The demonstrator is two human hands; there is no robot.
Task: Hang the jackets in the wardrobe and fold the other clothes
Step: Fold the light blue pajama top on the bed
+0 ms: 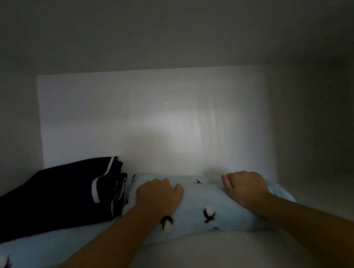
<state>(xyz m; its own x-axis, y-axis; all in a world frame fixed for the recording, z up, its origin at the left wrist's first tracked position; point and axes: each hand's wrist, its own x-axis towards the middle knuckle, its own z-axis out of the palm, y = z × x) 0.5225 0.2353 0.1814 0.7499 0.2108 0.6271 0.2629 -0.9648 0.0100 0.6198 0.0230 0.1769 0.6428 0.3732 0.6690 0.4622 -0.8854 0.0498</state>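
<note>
I find a navy folded garment at the left of the shelf, touching the blue fleece bundle at mid-shelf. My left hand and right hand each curl over the bundle's top, gripping it. I judge it soft, light and prone to unroll, so it is best held at both ends.

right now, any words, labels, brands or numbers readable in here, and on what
None can be read.
The dark folded garment has white piping and a small pale mark by its edge, too blurred to read.
The light blue fleece shows only black-and-white figures, no letters.
The wardrobe back panel bears no text.
</note>
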